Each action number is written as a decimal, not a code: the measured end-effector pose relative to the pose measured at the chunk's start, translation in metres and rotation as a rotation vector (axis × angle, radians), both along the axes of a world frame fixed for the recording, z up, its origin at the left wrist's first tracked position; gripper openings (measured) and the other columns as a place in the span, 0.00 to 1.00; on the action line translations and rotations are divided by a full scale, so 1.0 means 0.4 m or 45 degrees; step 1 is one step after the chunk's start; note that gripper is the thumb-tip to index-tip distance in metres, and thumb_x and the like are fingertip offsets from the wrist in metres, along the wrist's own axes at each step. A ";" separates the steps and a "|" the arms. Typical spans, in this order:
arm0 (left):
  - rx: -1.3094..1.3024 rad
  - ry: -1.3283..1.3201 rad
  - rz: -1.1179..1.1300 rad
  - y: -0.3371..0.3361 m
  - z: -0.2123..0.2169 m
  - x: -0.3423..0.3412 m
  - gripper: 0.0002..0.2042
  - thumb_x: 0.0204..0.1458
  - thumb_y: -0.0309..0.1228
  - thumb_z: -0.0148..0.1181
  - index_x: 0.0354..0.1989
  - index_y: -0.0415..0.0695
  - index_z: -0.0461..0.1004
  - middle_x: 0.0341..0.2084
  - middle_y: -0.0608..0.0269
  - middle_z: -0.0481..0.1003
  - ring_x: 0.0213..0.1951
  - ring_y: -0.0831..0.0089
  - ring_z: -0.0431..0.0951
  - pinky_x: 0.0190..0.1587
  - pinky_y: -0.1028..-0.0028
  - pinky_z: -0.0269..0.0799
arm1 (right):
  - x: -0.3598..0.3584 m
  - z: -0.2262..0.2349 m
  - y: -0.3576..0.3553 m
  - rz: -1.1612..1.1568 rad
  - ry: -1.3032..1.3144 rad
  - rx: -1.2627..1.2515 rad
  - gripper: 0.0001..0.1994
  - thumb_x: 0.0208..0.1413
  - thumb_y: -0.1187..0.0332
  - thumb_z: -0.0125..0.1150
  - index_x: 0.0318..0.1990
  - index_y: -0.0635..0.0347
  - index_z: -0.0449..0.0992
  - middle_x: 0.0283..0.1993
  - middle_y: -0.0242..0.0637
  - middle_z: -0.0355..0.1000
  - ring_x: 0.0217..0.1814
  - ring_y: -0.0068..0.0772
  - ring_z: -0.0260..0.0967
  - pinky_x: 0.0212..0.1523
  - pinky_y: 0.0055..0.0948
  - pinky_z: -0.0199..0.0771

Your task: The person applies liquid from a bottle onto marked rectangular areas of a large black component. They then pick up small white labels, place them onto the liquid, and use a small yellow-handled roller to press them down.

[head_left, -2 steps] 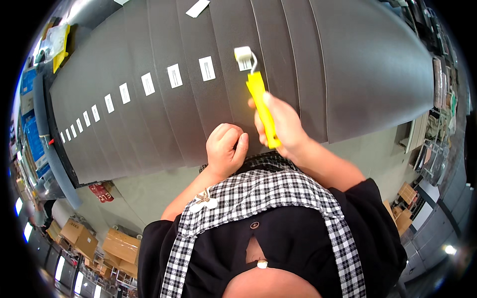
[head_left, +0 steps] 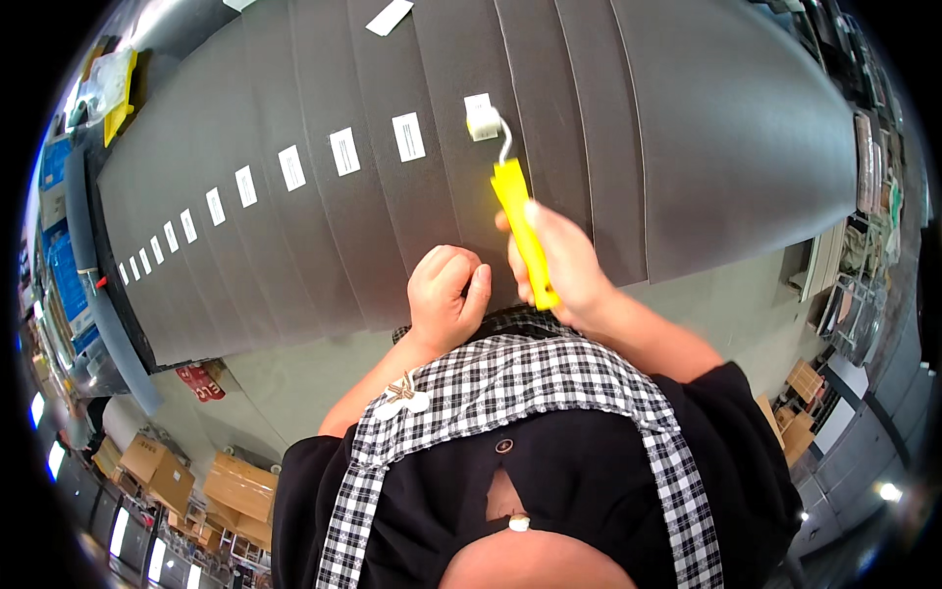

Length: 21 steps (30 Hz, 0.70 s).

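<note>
My right hand (head_left: 561, 257) is closed round the yellow handle of a small paint roller (head_left: 525, 231). The roller's white head lies over the lower part of a white label (head_left: 477, 100), whose upper edge shows above it. That label sits on a dark brown leather-like sheet (head_left: 549, 59), one of several overlapping in strips. To the left, more white labels run in a row, such as one label (head_left: 408, 136) on the neighbouring strip. My left hand (head_left: 446, 294) rests as a fist at the sheets' near edge, with nothing visible in it.
A loose white slip (head_left: 390, 17) lies at the far side of the sheets. Beyond their left end is a grey padded tube (head_left: 103, 255). Cardboard boxes (head_left: 240, 486) stand at lower left, and a metal rack (head_left: 859, 309) is on the right.
The roller has come down toward me across the label, baring its upper part. My right hand has moved back with it, while my left hand has stayed in place.
</note>
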<state>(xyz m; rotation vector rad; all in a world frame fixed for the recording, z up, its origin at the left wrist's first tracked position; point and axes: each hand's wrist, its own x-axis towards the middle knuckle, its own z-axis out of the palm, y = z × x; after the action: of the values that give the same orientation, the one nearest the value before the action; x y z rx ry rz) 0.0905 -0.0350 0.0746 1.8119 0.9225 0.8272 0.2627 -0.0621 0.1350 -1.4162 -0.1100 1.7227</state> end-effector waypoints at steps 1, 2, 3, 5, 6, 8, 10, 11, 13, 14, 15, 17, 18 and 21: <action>0.006 -0.003 -0.008 0.001 -0.001 0.000 0.07 0.49 0.21 0.64 0.24 0.39 0.72 0.24 0.57 0.73 0.27 0.57 0.74 0.30 0.65 0.69 | 0.000 0.003 -0.031 0.062 -0.027 0.005 0.24 0.73 0.47 0.41 0.50 0.63 0.71 0.21 0.33 0.66 0.14 0.22 0.62 0.16 0.21 0.64; 0.011 0.001 -0.013 0.000 0.001 -0.003 0.07 0.49 0.21 0.64 0.24 0.39 0.72 0.24 0.57 0.73 0.27 0.57 0.74 0.30 0.65 0.69 | -0.001 0.005 -0.040 0.061 -0.016 0.004 0.24 0.73 0.47 0.41 0.50 0.62 0.71 0.21 0.33 0.67 0.15 0.22 0.62 0.16 0.21 0.64; -0.004 0.004 -0.009 0.000 0.001 -0.003 0.07 0.50 0.21 0.64 0.24 0.39 0.72 0.23 0.57 0.73 0.27 0.57 0.74 0.30 0.65 0.69 | -0.003 0.009 -0.041 0.061 -0.005 0.002 0.24 0.73 0.47 0.41 0.50 0.62 0.71 0.21 0.33 0.67 0.15 0.22 0.62 0.16 0.21 0.64; -0.030 0.011 -0.001 0.005 0.002 -0.003 0.07 0.50 0.21 0.64 0.24 0.39 0.72 0.23 0.57 0.73 0.26 0.58 0.74 0.30 0.65 0.69 | -0.003 0.006 0.018 -0.022 0.018 0.016 0.25 0.73 0.47 0.41 0.50 0.62 0.71 0.22 0.33 0.67 0.15 0.22 0.62 0.16 0.22 0.64; -0.090 0.012 -0.003 0.007 0.007 -0.004 0.07 0.51 0.21 0.64 0.25 0.39 0.72 0.23 0.57 0.73 0.26 0.60 0.74 0.29 0.66 0.69 | -0.003 -0.017 0.056 -0.073 -0.001 0.090 0.24 0.73 0.47 0.42 0.50 0.62 0.71 0.22 0.33 0.67 0.16 0.22 0.61 0.16 0.22 0.64; -0.204 0.012 -0.011 0.013 0.014 -0.008 0.07 0.53 0.22 0.64 0.25 0.39 0.72 0.23 0.59 0.72 0.26 0.65 0.74 0.29 0.68 0.68 | 0.006 -0.034 0.050 -0.053 0.025 0.118 0.24 0.73 0.47 0.42 0.50 0.61 0.71 0.21 0.33 0.67 0.16 0.24 0.63 0.17 0.23 0.64; -0.438 -0.043 0.048 0.038 0.018 -0.018 0.07 0.55 0.23 0.63 0.26 0.39 0.73 0.24 0.61 0.72 0.26 0.71 0.73 0.29 0.71 0.68 | 0.013 -0.021 0.005 0.022 0.055 0.074 0.24 0.73 0.47 0.42 0.50 0.62 0.70 0.20 0.34 0.67 0.15 0.25 0.62 0.18 0.25 0.66; -0.558 -0.064 0.076 0.050 0.022 -0.028 0.07 0.56 0.23 0.63 0.27 0.39 0.73 0.24 0.62 0.72 0.26 0.74 0.73 0.29 0.73 0.68 | 0.008 -0.018 -0.042 0.047 0.023 0.040 0.23 0.73 0.48 0.41 0.50 0.62 0.70 0.20 0.34 0.66 0.14 0.25 0.62 0.17 0.24 0.65; -0.364 -0.042 0.188 0.132 0.039 -0.034 0.04 0.57 0.23 0.63 0.32 0.39 0.74 0.27 0.64 0.73 0.27 0.78 0.73 0.30 0.78 0.70 | 0.021 0.000 -0.100 0.123 0.054 -0.034 0.23 0.73 0.49 0.41 0.50 0.61 0.70 0.20 0.34 0.66 0.13 0.24 0.61 0.16 0.22 0.65; -0.080 0.012 0.190 0.200 0.059 -0.022 0.03 0.56 0.22 0.63 0.35 0.39 0.75 0.28 0.63 0.74 0.27 0.77 0.74 0.30 0.77 0.71 | 0.027 0.009 -0.099 0.074 0.084 -0.026 0.22 0.73 0.49 0.41 0.50 0.61 0.70 0.20 0.34 0.66 0.13 0.23 0.61 0.16 0.22 0.65; 0.033 0.067 0.227 0.262 0.066 -0.014 0.05 0.55 0.21 0.63 0.38 0.40 0.76 0.30 0.63 0.76 0.27 0.76 0.74 0.31 0.76 0.73 | 0.031 0.026 -0.086 0.039 0.121 -0.012 0.22 0.73 0.49 0.41 0.51 0.61 0.70 0.20 0.34 0.66 0.13 0.23 0.61 0.16 0.22 0.65; 0.326 0.187 0.212 0.393 0.085 0.012 0.13 0.52 0.21 0.65 0.46 0.40 0.75 0.36 0.59 0.76 0.33 0.70 0.76 0.35 0.72 0.74 | 0.047 0.044 -0.013 0.078 -0.004 0.184 0.23 0.73 0.47 0.43 0.51 0.61 0.70 0.21 0.33 0.67 0.16 0.22 0.62 0.20 0.23 0.68; 0.422 0.352 0.202 0.457 0.080 0.013 0.15 0.52 0.23 0.66 0.48 0.40 0.75 0.39 0.56 0.76 0.40 0.62 0.77 0.43 0.66 0.75 | 0.047 0.062 0.044 0.092 -0.120 0.270 0.22 0.73 0.49 0.43 0.50 0.61 0.70 0.21 0.33 0.68 0.16 0.21 0.62 0.19 0.22 0.66; 0.642 0.643 0.242 0.598 0.033 0.083 0.18 0.54 0.33 0.67 0.53 0.44 0.78 0.47 0.56 0.77 0.47 0.59 0.78 0.51 0.64 0.74 | 0.084 0.047 0.206 0.138 -0.538 0.413 0.22 0.71 0.47 0.47 0.49 0.61 0.71 0.24 0.32 0.70 0.21 0.18 0.66 0.24 0.24 0.68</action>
<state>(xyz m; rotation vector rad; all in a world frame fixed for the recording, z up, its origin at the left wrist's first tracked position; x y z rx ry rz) 0.1238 0.2041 0.0879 2.4698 1.3061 0.7768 0.2962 0.0201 0.1539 -1.5228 -0.6769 1.3870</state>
